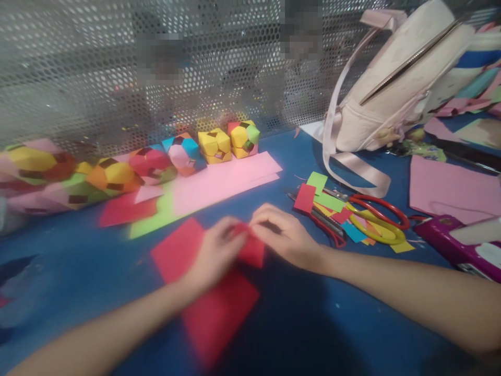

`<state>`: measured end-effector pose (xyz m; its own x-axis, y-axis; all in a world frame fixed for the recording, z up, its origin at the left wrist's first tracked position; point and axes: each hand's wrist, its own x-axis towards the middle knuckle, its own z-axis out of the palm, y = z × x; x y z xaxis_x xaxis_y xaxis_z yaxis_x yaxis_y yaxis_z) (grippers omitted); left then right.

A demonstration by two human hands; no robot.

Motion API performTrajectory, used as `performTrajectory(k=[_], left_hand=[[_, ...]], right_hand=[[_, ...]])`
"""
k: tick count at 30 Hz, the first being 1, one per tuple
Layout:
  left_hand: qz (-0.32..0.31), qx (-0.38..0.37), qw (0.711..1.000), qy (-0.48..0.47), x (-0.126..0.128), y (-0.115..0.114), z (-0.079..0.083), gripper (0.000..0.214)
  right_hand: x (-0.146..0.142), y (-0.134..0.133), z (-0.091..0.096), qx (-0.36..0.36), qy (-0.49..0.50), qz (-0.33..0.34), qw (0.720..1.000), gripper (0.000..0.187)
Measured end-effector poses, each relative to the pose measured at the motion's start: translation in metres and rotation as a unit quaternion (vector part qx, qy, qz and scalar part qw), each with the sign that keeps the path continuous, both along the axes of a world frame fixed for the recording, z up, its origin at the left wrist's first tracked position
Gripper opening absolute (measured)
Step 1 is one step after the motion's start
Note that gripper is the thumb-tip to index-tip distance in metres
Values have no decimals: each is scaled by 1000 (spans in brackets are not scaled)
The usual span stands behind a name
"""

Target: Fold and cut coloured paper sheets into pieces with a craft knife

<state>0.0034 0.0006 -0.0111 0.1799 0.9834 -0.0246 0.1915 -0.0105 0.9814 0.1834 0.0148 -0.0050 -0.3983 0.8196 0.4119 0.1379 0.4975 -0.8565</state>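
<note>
Between my two hands is a small piece of folded red paper. My left hand pinches its left side, thumb and fingers closed. From the right, my right hand grips its upper edge with fingertips pressed together. Some of the piece is hidden behind the fingers. Flat on the blue table under my left hand and forearm lie larger sheets of red paper, somewhat blurred.
Folded paper balls in several colours line the back by a perforated metal panel. Pink strips lie before them. To the right are scissors, paper scraps, a purple device and a pale backpack.
</note>
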Motion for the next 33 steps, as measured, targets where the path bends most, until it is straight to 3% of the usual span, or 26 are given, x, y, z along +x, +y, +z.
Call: performTrajectory(k=[2,6,33], left_hand=[[-4,4,1000,-4,0,0,0,11],[-6,8,1000,-6,0,0,-1,8],[-9,-34,999,-18,1,0,3,16]], right_hand=[[-2,1,1,-52,0,-12,999,4],[-5,2,-2,-104,-10,-15,994,9],[-5,3,-1,-124,-9,-30,992,10]])
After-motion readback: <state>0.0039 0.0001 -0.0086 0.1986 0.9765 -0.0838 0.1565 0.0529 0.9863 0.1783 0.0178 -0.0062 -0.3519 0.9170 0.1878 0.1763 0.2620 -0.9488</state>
